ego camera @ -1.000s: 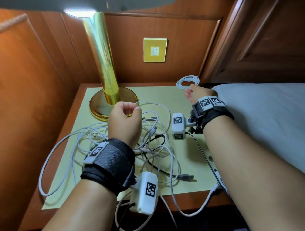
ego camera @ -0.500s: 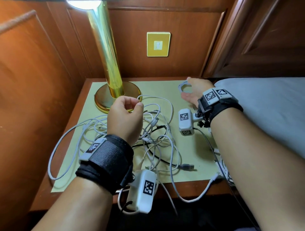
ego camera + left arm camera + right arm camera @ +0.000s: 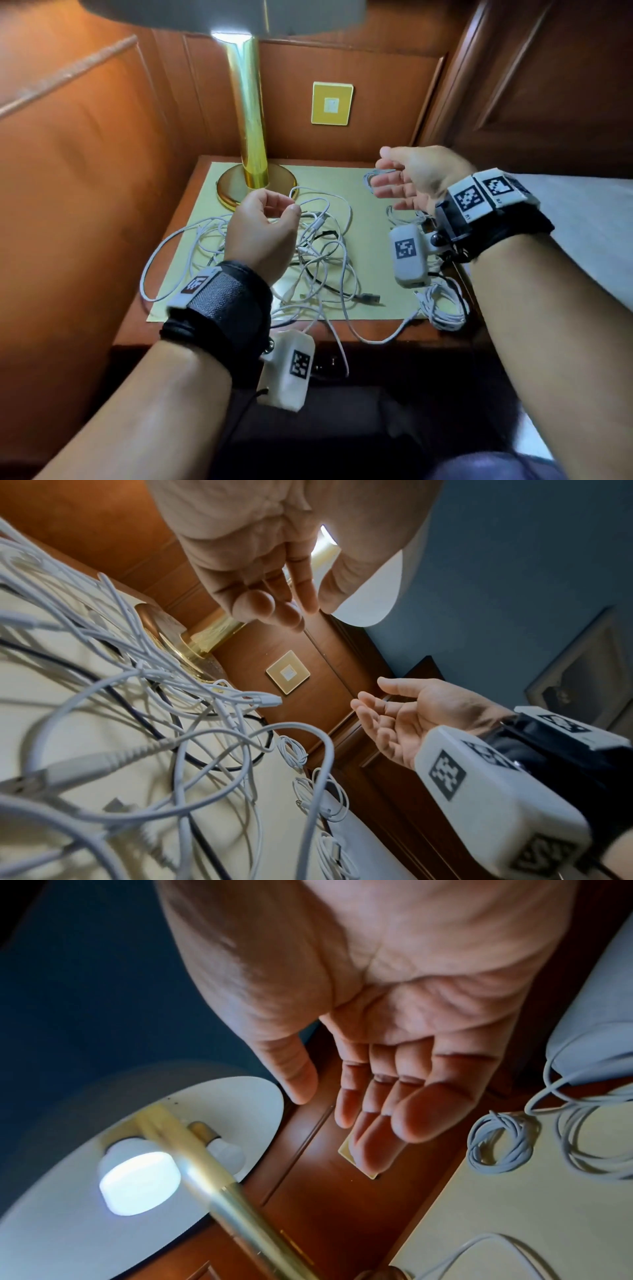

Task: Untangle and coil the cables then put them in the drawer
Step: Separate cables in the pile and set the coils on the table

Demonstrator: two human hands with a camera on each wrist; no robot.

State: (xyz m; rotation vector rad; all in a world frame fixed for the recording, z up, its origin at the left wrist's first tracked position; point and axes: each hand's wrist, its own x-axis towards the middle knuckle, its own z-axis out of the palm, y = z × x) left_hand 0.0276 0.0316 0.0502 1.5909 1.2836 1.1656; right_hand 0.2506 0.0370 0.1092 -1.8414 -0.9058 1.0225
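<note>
The bench (image 3: 161,325), a wooden bedside top under a pale yellow mat (image 3: 373,246), carries everything, and a grey bed (image 3: 589,222) lies along its right edge. At the back left corner stands a brass lamp (image 3: 247,113), lit, its round base on the mat. A tangle of white cables (image 3: 318,253) with one black lead through it sprawls over the middle and left of the mat, and one white loop hangs past the front edge. A coiled white cable (image 3: 445,305) lies at the front right corner, and a smaller coil (image 3: 502,1142) lies near the back right corner. The left hand (image 3: 262,233) hovers over the tangle with fingers loosely curled and thumb near fingertips, gripping nothing in the left wrist view. The right hand (image 3: 416,178) hangs over the back right of the mat, just above the smaller coil, palm open, fingers relaxed and empty. The two hands are well apart
</note>
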